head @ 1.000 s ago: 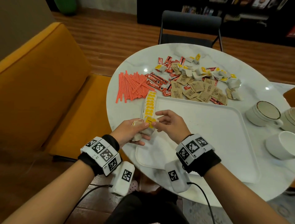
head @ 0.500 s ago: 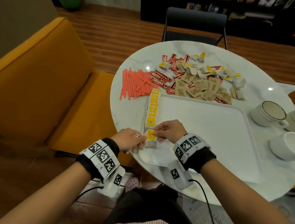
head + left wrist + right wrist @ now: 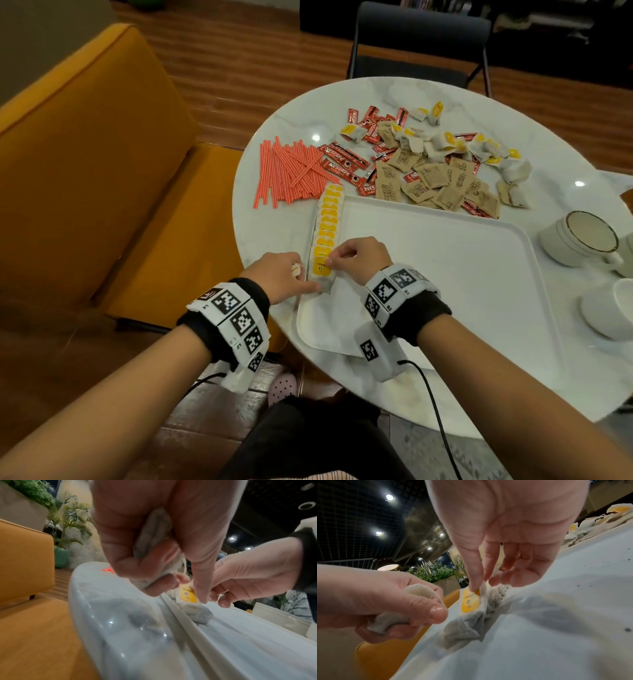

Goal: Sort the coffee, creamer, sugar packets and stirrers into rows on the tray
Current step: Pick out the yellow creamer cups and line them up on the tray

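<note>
hands [image 3: 317,270] at tray [image 3: 445,274] | marble table [image 3: 274,212] | wood floor [image 3: 239,75]

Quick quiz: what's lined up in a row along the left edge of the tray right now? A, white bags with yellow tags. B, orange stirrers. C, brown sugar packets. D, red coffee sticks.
A: the white bags with yellow tags sit in a single row along the left edge of the tray, while the other three kinds lie on the table beyond it.
</note>
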`<state>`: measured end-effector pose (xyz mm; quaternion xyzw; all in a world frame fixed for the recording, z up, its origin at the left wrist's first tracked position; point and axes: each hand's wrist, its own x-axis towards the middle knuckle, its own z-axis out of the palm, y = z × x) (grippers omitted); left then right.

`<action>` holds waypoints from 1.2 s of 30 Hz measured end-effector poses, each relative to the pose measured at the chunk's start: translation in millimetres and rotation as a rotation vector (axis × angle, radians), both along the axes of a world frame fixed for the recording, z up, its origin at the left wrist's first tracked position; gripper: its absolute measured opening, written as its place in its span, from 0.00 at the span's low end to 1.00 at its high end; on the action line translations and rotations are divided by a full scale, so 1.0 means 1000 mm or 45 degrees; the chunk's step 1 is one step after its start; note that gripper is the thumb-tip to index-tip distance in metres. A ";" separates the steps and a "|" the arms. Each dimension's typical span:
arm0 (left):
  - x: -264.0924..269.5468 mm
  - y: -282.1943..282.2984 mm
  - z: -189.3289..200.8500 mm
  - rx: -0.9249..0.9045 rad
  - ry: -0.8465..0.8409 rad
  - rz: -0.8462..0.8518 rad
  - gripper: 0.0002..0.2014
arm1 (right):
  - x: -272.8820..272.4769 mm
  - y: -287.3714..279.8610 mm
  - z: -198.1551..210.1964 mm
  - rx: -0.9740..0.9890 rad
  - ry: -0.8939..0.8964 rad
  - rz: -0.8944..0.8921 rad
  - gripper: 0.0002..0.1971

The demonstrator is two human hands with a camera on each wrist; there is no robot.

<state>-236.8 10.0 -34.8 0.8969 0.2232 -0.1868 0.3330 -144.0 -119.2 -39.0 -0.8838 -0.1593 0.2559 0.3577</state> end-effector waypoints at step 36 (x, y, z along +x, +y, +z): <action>0.008 0.007 0.025 -0.720 -0.051 0.071 0.20 | -0.010 -0.005 0.034 0.305 0.040 0.348 0.15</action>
